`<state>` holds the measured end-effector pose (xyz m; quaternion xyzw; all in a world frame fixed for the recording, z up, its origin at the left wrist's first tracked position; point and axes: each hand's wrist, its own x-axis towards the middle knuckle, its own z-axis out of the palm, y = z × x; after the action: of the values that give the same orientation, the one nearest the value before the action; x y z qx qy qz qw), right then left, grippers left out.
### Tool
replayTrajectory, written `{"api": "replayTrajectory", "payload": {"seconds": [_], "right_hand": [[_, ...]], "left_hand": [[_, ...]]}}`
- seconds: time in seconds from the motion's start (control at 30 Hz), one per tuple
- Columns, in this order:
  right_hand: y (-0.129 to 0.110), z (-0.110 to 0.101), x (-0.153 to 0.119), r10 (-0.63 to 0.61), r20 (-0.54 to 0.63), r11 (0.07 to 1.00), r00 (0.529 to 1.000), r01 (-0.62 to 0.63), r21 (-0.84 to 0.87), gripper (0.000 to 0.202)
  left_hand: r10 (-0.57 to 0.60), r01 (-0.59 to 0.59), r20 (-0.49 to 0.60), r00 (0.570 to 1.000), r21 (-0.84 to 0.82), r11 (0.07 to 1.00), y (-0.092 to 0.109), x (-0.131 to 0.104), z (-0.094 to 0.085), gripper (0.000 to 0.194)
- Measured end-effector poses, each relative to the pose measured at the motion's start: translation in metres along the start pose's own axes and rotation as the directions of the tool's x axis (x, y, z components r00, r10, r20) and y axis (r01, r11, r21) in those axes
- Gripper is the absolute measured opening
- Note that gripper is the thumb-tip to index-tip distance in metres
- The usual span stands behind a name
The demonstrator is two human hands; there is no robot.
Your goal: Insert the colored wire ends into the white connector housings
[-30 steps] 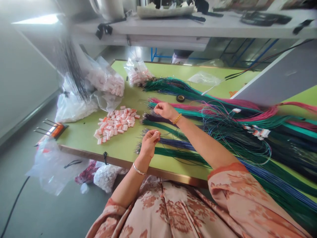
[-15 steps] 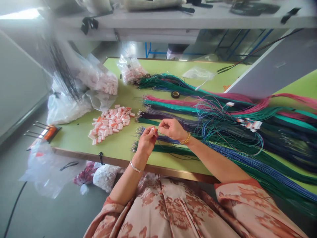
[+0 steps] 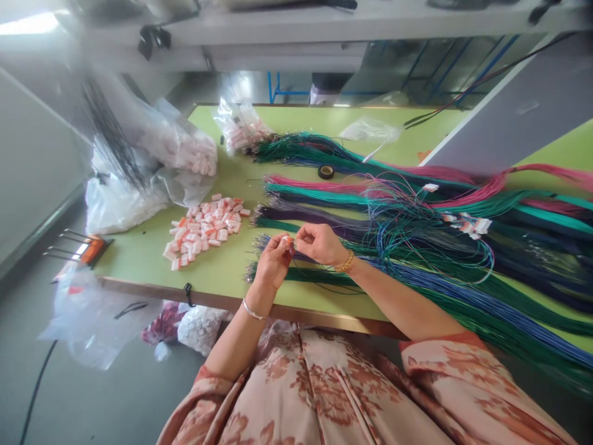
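Note:
Between the thumb and fingers of my left hand [image 3: 274,261] is a small white-and-orange connector housing [image 3: 288,241]. My right hand [image 3: 320,244] is pinched close beside it, apparently on a thin wire whose end is hidden by the fingers. Both hands hover over the wire bundles near the table's front. To the left lies a loose pile of similar connector housings [image 3: 206,228]. Under and behind my hands stretch bundles of green wires [image 3: 319,278], dark grey wires [image 3: 306,214] and pink wires [image 3: 306,184], their metal-tipped ends pointing left.
A roll of black tape [image 3: 326,172] sits among the wires. Finished-looking wired connectors [image 3: 470,224] lie at right. Plastic bags of housings [image 3: 197,154] stand at back left. An orange block with metal pins [image 3: 95,250] is at the left corner. A grey panel [image 3: 514,117] rises at right.
My right hand has come slightly nearer the housing in my left hand. The whole view has shifted a little; the things on the table have stayed in place.

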<state>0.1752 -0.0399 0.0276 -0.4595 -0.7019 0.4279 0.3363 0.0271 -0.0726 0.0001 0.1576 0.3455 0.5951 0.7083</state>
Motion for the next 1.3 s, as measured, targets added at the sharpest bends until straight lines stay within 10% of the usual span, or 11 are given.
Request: {"api": "replayTrajectory", "payload": {"seconds": [0.6,0.97,1.13,1.3], "right_hand": [[0.005,0.006,-0.004,-0.094,0.037,0.994,0.995,0.096,-0.058,0.016],[-0.002,0.013,-0.009,-0.191,-0.003,0.877,0.981,0.170,-0.449,0.012],[-0.022,-0.026,0.011,-0.232,0.097,0.907,0.968,0.251,-0.338,0.012],[-0.018,-0.070,0.078,-0.164,-0.054,0.900,0.985,0.127,-0.416,0.018]], "left_hand": [[0.147,-0.125,-0.093,0.985,0.211,0.970,-0.001,-0.003,0.002,0.030],[0.126,-0.070,-0.182,0.975,0.286,0.956,-0.001,-0.006,0.011,0.037],[0.117,-0.086,-0.104,0.988,0.270,0.959,0.013,0.001,0.018,0.034],[0.125,-0.118,-0.014,0.992,0.250,0.961,0.018,0.016,0.020,0.030]]}}
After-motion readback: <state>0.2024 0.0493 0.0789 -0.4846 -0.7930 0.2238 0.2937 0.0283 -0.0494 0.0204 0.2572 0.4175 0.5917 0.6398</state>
